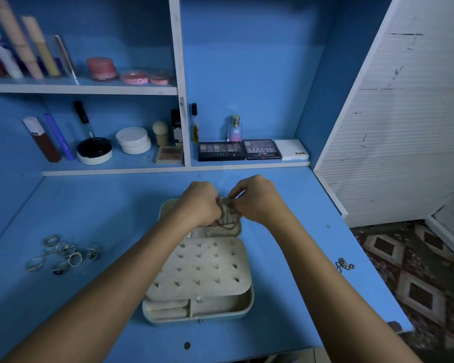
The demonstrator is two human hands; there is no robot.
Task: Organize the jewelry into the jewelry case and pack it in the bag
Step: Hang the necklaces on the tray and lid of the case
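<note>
Two hands meet over the far half of the open jewelry case (198,260), and from my remote seat I read this as the necklace step. The left hand (198,203) and right hand (257,200) both have their fingers curled in, and they seem to pinch a thin chain (230,227) between them at the lid's inner hooks; a loop of it sags just above the hinge. I cannot tell exactly which fingertips hold the links, since the knuckles hide them. The case lies on the blue desk (89,205), with its earring flap (202,268) studded with posts and folded over the near tray. A cluster of rings (63,254) waits on the desk well to the left, and another chain (345,265) lies near the right edge, both still outside the case. I see no bag. Next, I judge, the chain must be seated on its hook without tangling, which calls for a small, steady pinch before letting go.
</note>
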